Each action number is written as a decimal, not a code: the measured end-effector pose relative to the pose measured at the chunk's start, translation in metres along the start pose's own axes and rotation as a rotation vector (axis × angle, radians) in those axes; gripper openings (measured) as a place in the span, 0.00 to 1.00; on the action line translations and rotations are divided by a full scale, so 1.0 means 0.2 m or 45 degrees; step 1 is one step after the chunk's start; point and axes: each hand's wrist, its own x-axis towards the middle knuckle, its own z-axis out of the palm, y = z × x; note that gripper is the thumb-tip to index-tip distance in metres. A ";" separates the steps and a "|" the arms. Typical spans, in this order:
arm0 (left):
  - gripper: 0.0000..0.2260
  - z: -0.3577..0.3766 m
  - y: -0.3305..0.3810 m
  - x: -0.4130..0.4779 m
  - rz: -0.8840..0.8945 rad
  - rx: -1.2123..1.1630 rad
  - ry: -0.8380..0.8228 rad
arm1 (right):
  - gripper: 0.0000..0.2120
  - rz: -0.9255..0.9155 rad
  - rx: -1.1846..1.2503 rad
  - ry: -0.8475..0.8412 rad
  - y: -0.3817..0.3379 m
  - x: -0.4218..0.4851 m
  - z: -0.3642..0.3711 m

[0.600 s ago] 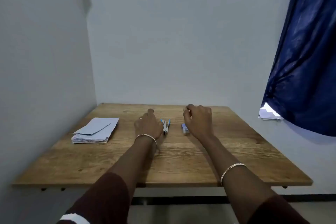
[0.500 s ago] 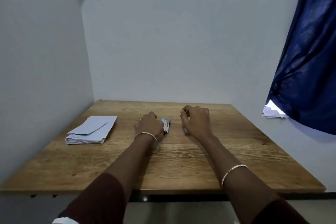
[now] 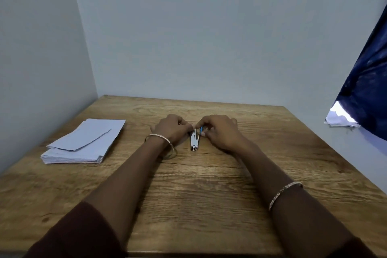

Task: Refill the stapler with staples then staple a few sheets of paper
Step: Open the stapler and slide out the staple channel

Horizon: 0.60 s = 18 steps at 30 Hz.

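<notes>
We see stapler (image 3: pixel 194 141) on table (image 3: pixel 209 199), long axis pointing away; left hand (image 3: pixel 170 131), right hand (image 3: pixel 221 133) both pinch its far end.

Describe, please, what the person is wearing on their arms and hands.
The left sleeve and right sleeve are dark maroon and end near the elbows. A thin metallic bangle sits on each arm: the left bangle at the wrist, the right bangle higher up the forearm. No gloves on the left hand or right hand.
</notes>
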 end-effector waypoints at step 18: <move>0.04 -0.01 0.05 -0.02 0.304 -0.875 -0.300 | 0.19 -0.299 0.403 0.363 0.04 0.01 -0.04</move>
